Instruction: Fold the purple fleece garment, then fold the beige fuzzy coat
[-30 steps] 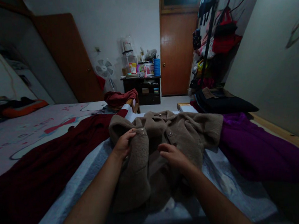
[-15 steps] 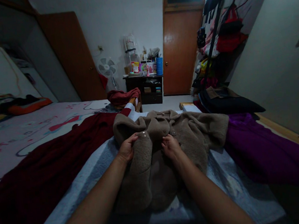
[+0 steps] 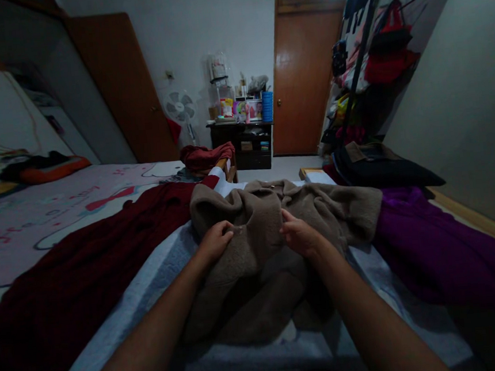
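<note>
A brown fleecy coat (image 3: 254, 265) lies spread on a pale blue cover (image 3: 161, 291), its collar away from me and one sleeve stretched to the right. My left hand (image 3: 217, 239) pinches the coat's front panel on the left side. Near the middle, my right hand (image 3: 298, 233) grips the edge of the same cloth between thumb and fingers. Between both hands the fabric is drawn up, and it falls in folds toward me. The coat's buttons are mostly hidden.
Dark red cloth (image 3: 84, 257) lies to the left, beside a pink patterned bed sheet (image 3: 71, 201). On the right are a purple garment (image 3: 435, 250) and a dark folded garment (image 3: 388, 164). A fan (image 3: 180, 107), a black cabinet (image 3: 245, 157) and a door (image 3: 301, 82) stand behind.
My right hand has moved a little right, drawing the cloth edge across the coat's middle. The lower part of the coat has shifted and bunched. The view has turned slightly.
</note>
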### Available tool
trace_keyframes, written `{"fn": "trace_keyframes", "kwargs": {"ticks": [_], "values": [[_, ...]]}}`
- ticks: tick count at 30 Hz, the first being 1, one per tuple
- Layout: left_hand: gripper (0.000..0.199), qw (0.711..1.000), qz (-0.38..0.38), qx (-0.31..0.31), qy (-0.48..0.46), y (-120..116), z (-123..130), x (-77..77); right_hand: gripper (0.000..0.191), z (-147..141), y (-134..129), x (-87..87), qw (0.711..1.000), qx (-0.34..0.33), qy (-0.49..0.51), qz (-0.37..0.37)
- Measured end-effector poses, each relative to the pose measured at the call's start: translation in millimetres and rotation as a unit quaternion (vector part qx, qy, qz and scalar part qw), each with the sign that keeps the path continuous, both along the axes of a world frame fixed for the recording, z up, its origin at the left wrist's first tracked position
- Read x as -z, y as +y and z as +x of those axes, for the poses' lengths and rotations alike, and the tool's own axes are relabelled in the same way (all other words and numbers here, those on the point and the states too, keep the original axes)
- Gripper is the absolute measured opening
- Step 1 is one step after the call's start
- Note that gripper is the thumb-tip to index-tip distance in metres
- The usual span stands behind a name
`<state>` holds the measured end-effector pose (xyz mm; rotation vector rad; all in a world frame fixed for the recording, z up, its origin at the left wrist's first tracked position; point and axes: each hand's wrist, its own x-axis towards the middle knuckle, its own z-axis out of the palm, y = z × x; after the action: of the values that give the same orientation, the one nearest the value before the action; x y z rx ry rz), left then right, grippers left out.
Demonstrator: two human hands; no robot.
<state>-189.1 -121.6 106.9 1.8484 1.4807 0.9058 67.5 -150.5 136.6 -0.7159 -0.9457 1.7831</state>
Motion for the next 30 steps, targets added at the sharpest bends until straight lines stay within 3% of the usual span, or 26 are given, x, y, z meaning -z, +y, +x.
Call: {"fn": "trace_keyframes", "kwargs": {"ticks": [3, 7, 9, 11, 14, 19, 22, 25, 27, 30], "values": [[0.009, 0.998, 0.043, 0.002, 0.047, -4.7, 7.0, -0.8, 0.051, 6.7, -15.2, 0.1, 1.0, -0.008, -0.02, -0.004], [0.006, 0.995, 0.068, -0.053, -0.041, -6.5, 15.8, -5.8, 0.028, 13.9, -40.0, 6.9, 0.999, -0.009, -0.037, -0.012], [0.007, 0.989, 0.06, -0.077, -0.109, -5.4, 17.2, -9.3, 0.039, 14.0, -53.3, 11.1, 0.999, -0.018, -0.048, 0.007], [0.006, 0.985, 0.043, -0.088, -0.141, -3.9, 17.0, -12.5, 0.064, 12.0, -65.5, 13.5, 0.997, -0.042, -0.056, 0.021], [0.004, 0.99, 0.033, -0.087, -0.104, -2.6, 16.3, -14.6, 0.09, 8.3, -79.3, 11.0, 0.995, -0.076, -0.067, 0.019], [0.004, 0.996, 0.082, -0.039, -0.025, -8.0, 19.6, -1.8, 0.097, 7.3, -91.9, -0.1, 0.996, -0.074, -0.047, 0.013], [0.009, 0.994, 0.101, -0.022, 0.026, -21.4, 27.6, 7.8, 0.084, 8.4, -98.1, 3.0, 0.997, -0.063, -0.037, 0.009], [0.03, 0.989, 0.133, 0.003, 0.064, -46.3, 44.6, 5.8, 0.068, 10.3, -104.9, 16.1, 0.997, -0.043, -0.06, 0.006], [0.035, 0.988, 0.127, 0.062, 0.054, -67.1, 61.0, -0.8, 0.06, 12.5, -109.7, 26.9, 0.994, -0.021, -0.109, 0.01], [0.023, 0.977, 0.082, 0.197, 0.002, -95.1, 87.5, -7.0, 0.048, 19.2, -117.1, 39.0, 0.975, 0.01, -0.219, 0.041]]}}
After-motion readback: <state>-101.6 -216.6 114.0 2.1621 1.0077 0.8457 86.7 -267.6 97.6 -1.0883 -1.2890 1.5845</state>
